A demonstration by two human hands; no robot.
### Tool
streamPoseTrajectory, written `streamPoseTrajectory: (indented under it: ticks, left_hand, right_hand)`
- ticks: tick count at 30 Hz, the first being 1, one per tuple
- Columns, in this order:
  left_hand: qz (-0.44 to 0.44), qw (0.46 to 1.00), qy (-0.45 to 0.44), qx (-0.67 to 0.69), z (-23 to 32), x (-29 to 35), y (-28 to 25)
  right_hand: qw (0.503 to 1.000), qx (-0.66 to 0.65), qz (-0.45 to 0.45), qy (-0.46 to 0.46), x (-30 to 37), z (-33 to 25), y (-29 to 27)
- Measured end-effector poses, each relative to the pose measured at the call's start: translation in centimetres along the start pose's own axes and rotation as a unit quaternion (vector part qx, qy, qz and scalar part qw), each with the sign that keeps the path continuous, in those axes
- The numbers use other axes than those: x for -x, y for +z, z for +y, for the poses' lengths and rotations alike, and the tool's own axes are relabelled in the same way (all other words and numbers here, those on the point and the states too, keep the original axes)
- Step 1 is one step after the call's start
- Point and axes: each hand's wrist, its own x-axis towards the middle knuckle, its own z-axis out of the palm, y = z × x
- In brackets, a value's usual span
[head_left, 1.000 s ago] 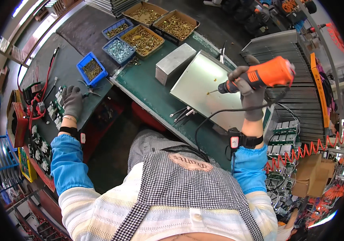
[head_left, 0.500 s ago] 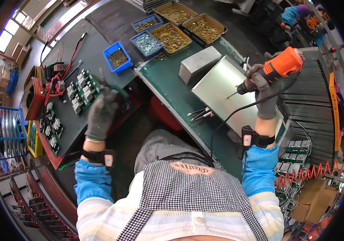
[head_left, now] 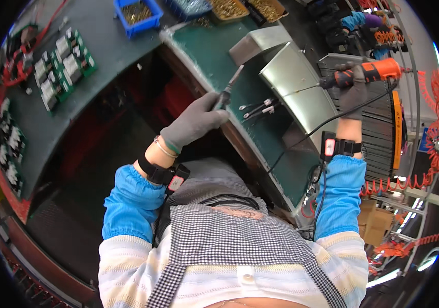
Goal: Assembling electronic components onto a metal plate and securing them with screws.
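My left hand (head_left: 192, 123), in a grey glove, is closed round a slim tool (head_left: 225, 93) with a dark green handle and a long metal tip pointing up and away. It hovers by the near-left edge of the green worktable (head_left: 206, 56); the tool's exact kind is unclear. My gloved right hand (head_left: 354, 84) grips an orange and black electric screwdriver (head_left: 373, 71), its long thin bit pointing left over a silver sheet-metal case (head_left: 306, 92). Beside the case, dark cable leads (head_left: 258, 109) with ring terminals stick out.
A grey metal block (head_left: 260, 43) stands behind the case. Blue bins (head_left: 138, 15) and brown trays (head_left: 227, 9) of small metal parts line the back. Green circuit boards (head_left: 65, 66) lie on the left table. The screwdriver's black cable (head_left: 306, 137) loops across the worktable.
My left hand has moved right with its tool, from beside the circuit boards to the green worktable's edge. My right hand and the screwdriver have shifted slightly right. The whole view has shifted too.
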Motion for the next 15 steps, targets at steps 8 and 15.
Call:
streamPoseTrajectory:
  ticks: [8, 15]
  left_hand:
    - [0.089, 0.920, 0.058, -0.378, -2.3, -1.2, 3.1]
    - [0.123, 0.891, 0.098, -0.426, -4.0, -4.7, 10.1]
  right_hand:
    - [0.996, 0.058, 0.058, 0.018, -2.3, 0.7, -3.0]
    - [0.998, 0.046, -0.004, 0.037, -3.8, -0.2, -4.8]
